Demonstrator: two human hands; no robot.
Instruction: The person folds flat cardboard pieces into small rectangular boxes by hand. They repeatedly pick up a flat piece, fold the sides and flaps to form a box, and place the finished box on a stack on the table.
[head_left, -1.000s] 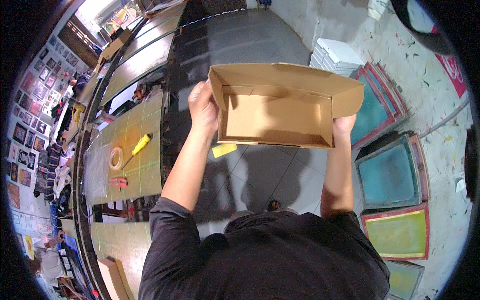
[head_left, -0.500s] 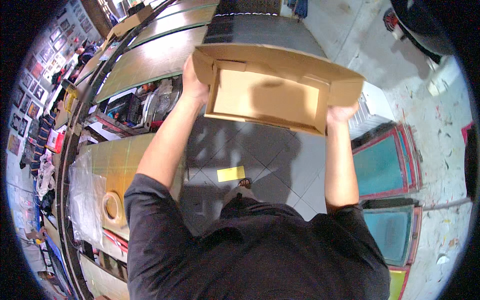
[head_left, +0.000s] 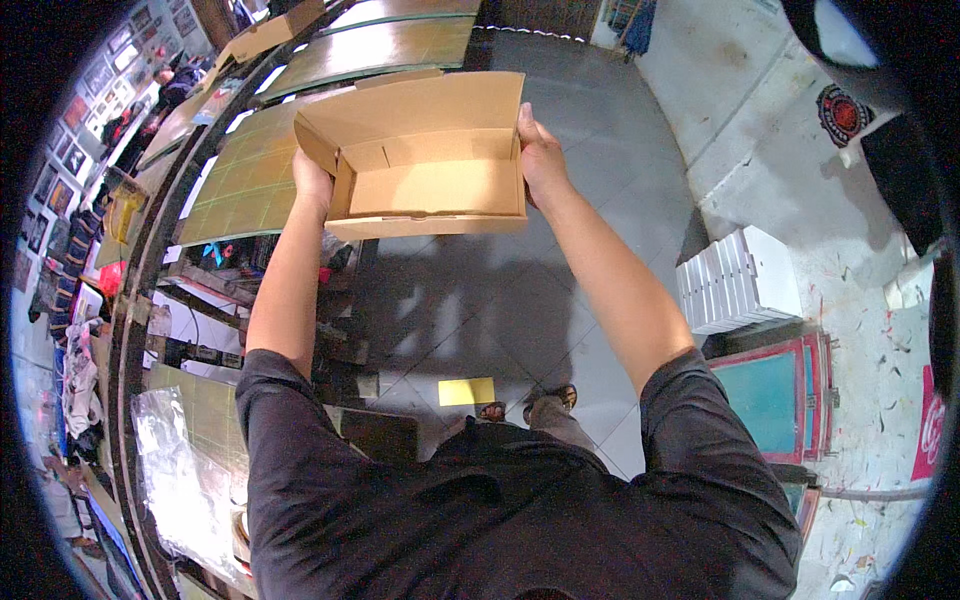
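Between my hands, out in front of me, is a brown cardboard box point(head_left: 430, 190) with its lid raised at the far side. Nothing lies inside it. My left hand point(head_left: 312, 183) grips its left end, and my right hand point(head_left: 541, 160) grips its right end with the thumb up along the side. The fingers under and behind the box are partly hidden. Both arms are stretched forward, and the box hangs above the floor beside the table edge.
Long work tables with olive-green tops point(head_left: 245, 160) run along the left. A clear plastic bag point(head_left: 180, 450) lies on the nearer one. White stacked boxes point(head_left: 740, 280) and red-framed screens point(head_left: 765, 400) stand by the right wall. A yellow sheet point(head_left: 466, 391) is on the grey tiled floor point(head_left: 620, 180).
Both hands have carried the box to the left, toward the tables, and it has levelled from its slant. The view has shifted, and both feet now show.
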